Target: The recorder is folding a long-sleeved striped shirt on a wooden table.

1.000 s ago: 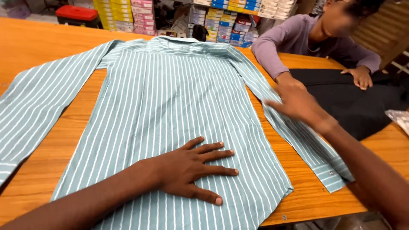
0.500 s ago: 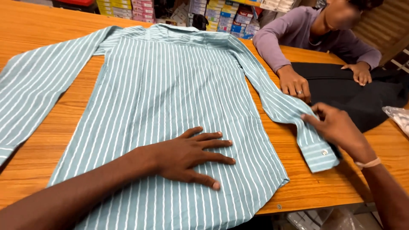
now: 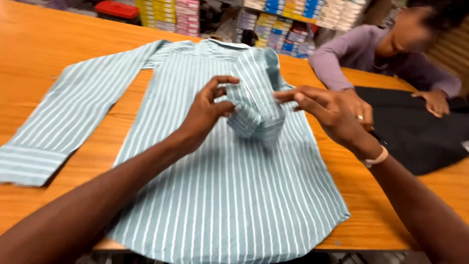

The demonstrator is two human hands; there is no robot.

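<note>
A pale green shirt with white stripes lies back-up on an orange wooden table. Its right sleeve is lifted and folded over the middle of the shirt's back. My left hand pinches the sleeve's left side with thumb and fingers. My right hand is at the sleeve's right side, fingertips touching the cloth; its grip is blurred. The left sleeve lies stretched out flat toward the table's left, cuff at the near left.
Another person in a purple top sits at the far right, both hands on a black garment spread on the table. Stacks of coloured boxes and a red case stand beyond the table's far edge.
My left hand left the shirt's lower back and rose to the sleeve. My right hand carried the right sleeve from the table's right side over onto the shirt's middle.
</note>
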